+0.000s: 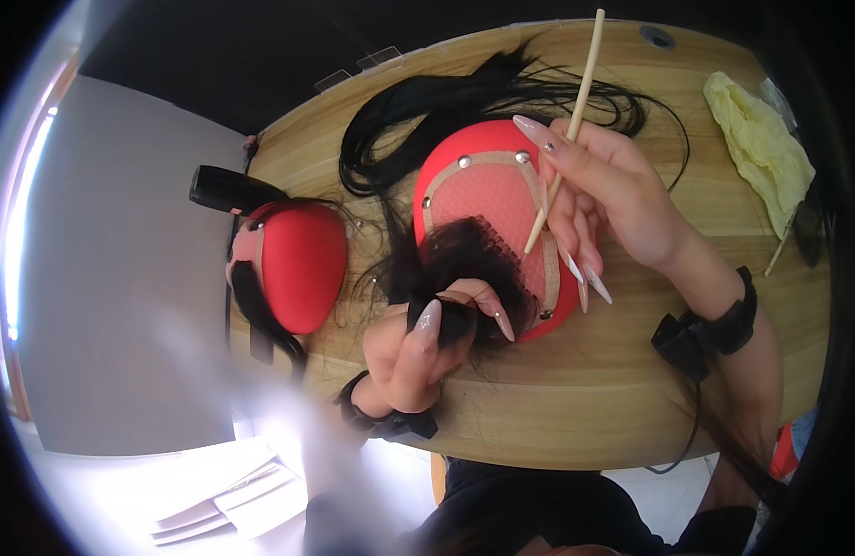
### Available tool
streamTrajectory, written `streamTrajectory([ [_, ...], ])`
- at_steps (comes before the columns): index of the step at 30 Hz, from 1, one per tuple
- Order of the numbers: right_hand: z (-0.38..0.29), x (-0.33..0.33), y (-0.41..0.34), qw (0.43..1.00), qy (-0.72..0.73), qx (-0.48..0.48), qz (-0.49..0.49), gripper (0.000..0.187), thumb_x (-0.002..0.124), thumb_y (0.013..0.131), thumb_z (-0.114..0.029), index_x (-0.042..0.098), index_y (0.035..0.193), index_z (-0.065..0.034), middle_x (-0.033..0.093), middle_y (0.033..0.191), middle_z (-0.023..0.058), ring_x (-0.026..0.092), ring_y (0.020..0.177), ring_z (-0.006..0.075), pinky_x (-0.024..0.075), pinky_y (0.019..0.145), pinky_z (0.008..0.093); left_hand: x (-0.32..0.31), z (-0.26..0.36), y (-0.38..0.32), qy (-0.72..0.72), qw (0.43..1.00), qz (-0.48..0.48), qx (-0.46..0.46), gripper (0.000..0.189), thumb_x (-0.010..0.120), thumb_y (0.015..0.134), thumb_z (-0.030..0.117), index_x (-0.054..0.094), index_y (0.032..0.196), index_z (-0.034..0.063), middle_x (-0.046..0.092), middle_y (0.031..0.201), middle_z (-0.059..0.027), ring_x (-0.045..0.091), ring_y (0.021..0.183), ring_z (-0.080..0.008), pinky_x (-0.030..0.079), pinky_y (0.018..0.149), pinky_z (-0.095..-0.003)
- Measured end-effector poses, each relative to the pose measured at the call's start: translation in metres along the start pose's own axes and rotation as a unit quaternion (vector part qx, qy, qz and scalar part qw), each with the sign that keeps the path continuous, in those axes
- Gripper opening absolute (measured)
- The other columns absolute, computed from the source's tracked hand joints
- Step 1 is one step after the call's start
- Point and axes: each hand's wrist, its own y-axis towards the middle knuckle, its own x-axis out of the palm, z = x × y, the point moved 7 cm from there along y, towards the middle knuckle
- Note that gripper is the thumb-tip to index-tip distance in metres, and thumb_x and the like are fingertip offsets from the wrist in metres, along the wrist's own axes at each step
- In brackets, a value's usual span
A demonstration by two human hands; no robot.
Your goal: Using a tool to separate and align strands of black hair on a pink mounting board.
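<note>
My right hand (625, 198) holds a slim pale wooden tool handle (587, 80) like a pen. Its lower end points at pink wig netting (469, 191); any fine hook there is too small to make out. Metal-headed pins fix the netting and its beige edging band to a red wig block (486, 135). Rows of dark hair (479, 254) cover the near-left part of the net. My left hand (417, 361), in front of the block, grips a lock of black hair (455, 323) between curled fingers and thumb.
A long black hair bundle (385, 115) lies behind the block on the wooden table (608, 389). To the left are a second red block (305, 267) and a black object (232, 189). Crumpled yellow material (757, 153) lies at right. A cable (695, 427) hangs from my right wrist's black strap (729, 323).
</note>
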Motion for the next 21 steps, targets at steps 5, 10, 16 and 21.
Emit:
streamTrajectory([
  [5,-0.0006,0.0009,0.0003,1.0,-0.002,-0.003,0.004,0.025,0.037,0.097,-0.026,0.043,0.087,-0.0047,0.055,0.052,0.0115,0.047,0.031,0.013,0.0361,0.029,0.0199,0.0015,0.0014,0.0028,0.025,0.998,0.055,-0.024,0.04,0.022,0.093,0.012,0.033,0.056,0.0041,0.037,0.051,-0.0066,0.043,0.055,-0.0226,0.044,0.072,-0.0423],
  [10,-0.002,-0.0016,-0.0007,1.0,-0.017,-0.012,0.002,0.033,0.039,0.096,-0.029,0.047,0.086,0.0013,0.057,0.055,0.0103,0.053,0.037,0.0121,0.041,0.034,0.0198,0.0039,-0.0005,0.006,0.084,0.989,0.105,-0.062,0.052,0.018,0.097,0.029,0.019,0.047,0.0137,0.027,0.042,0.0006,0.033,0.044,-0.0153,0.043,0.061,-0.031],
  [16,-0.0038,0.0006,-0.0009,1.0,-0.02,-0.01,0.008,0.029,0.04,0.096,-0.026,0.047,0.088,0.0014,0.058,0.055,0.0098,0.055,0.041,0.0119,0.0417,0.036,0.0196,0.0029,0.0,0.0046,0.071,0.984,0.141,-0.086,0.052,0.017,0.097,0.028,0.02,0.046,0.0145,0.028,0.042,0.0013,0.028,0.04,-0.0135,0.042,0.059,-0.0299],
  [21,-0.0035,-0.0008,-0.0005,0.999,-0.029,-0.01,0.014,0.03,0.041,0.096,-0.026,0.046,0.089,0.0019,0.058,0.056,0.0099,0.055,0.04,0.0125,0.0417,0.035,0.0198,0.0002,-0.0023,0.0055,0.045,0.984,0.147,-0.091,0.052,0.017,0.097,0.027,0.02,0.046,0.0156,0.028,0.041,0.001,0.026,0.038,-0.0136,0.041,0.06,-0.029],
])
